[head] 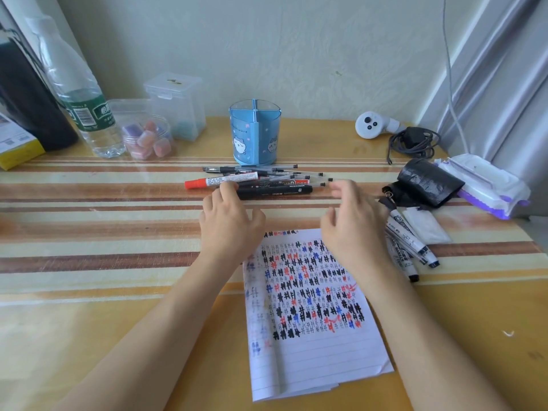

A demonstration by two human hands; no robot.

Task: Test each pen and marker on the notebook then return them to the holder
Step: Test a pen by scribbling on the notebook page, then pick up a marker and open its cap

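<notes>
Head view. Left hand (229,221) is reaching to the pile of pens (292,176) lying mid-desk, just in front of the holder (255,134). Its fingers are bending down onto the near side of the pile, where a red marker (221,181) and a black marker (275,191) are lying. The back of the hand is hiding whether they are pinching anything. Right hand (353,223) is hovering beside the pile's right end, fingers loosely spread and holding nothing.

The notebook (314,336) is lying toward the near edge of the desk (89,292), between the forearms, its page mostly filled with test marks. The holder is standing near the far edge and appears empty. More markers (412,244) are lying right of the notebook, toward the right edge.

Handling, as a judgement: pens and markers are light, stiff and smooth, and likely to roll on the glossy top. Each is best pinched at mid-barrel, with the cap end left free for pulling. The thin pens are crossing one another, so lifting one may drag its neighbours.

Around: a bottle (83,108), a jar (146,137) and a clear box (178,105) are standing at the far left. A white controller (375,126), a cable (412,140), a black roll (427,182) and a wipes pack (489,188) are lying toward the far right corner. Nothing is blocking the path from pile to notebook. The right-hand markers are lying close under the right forearm.
</notes>
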